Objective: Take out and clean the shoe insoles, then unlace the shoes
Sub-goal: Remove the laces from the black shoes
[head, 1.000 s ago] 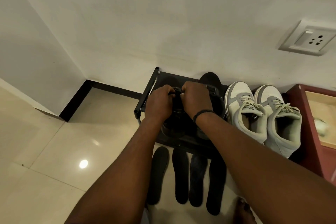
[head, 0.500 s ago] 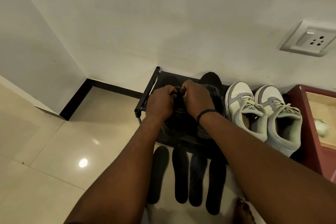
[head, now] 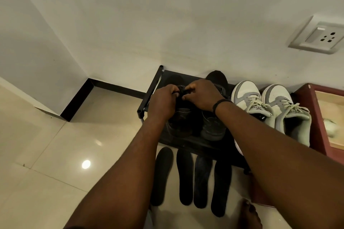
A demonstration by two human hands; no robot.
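Two black shoes stand on a black shoe rack (head: pixel 149 96); the left black shoe (head: pixel 179 124) is under my hands, the right black shoe (head: pixel 213 128) beside it. My left hand (head: pixel 162 101) and my right hand (head: pixel 202 95) are both curled over the left shoe's lacing, pinching its dark lace (head: pixel 181 89) between the fingertips. Several dark insoles (head: pixel 184 176) lie side by side on the floor in front of the rack. A white-and-grey pair of sneakers (head: pixel 270 109) with laces in place stands on the rack to the right.
A maroon cabinet (head: pixel 305 115) stands at the far right against the rack. A wall socket (head: pixel 318 36) sits on the wall above it. Glossy cream floor tiles (head: pixel 55 154) spread to the left. My bare foot (head: pixel 249 214) is at the bottom edge.
Both hands stay on the left black shoe's lacing; the fingers have worked slightly, with the right hand shifted a little towards the toe.
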